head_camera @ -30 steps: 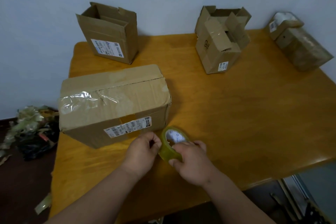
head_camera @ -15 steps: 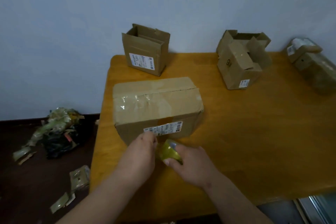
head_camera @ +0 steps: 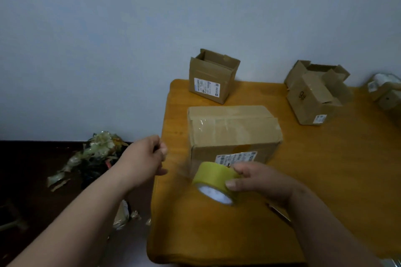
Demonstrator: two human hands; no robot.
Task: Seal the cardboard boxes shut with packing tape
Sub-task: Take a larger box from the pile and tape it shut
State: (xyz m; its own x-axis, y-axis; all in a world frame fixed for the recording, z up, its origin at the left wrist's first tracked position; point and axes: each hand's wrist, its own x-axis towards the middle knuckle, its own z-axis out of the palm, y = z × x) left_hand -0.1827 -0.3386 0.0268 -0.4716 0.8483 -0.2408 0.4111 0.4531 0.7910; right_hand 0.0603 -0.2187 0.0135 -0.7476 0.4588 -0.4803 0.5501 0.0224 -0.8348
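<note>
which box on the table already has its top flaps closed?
The large box nearest the tape roll: flaps flat, clear tape across them. The small far-left box and the right box stand open.

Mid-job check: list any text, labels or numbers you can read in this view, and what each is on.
Nothing reads with certainty.
Dark marking on the open box at right: perhaps "96", turned sideways, uncertain.
White label on the same box: too small.
White label on the open box at back: print and a code square, blurred.
White label on the large closed box: barcode lines, blurred, partly behind the tape roll.
Label on the far-right parcel: unreadable.
</note>
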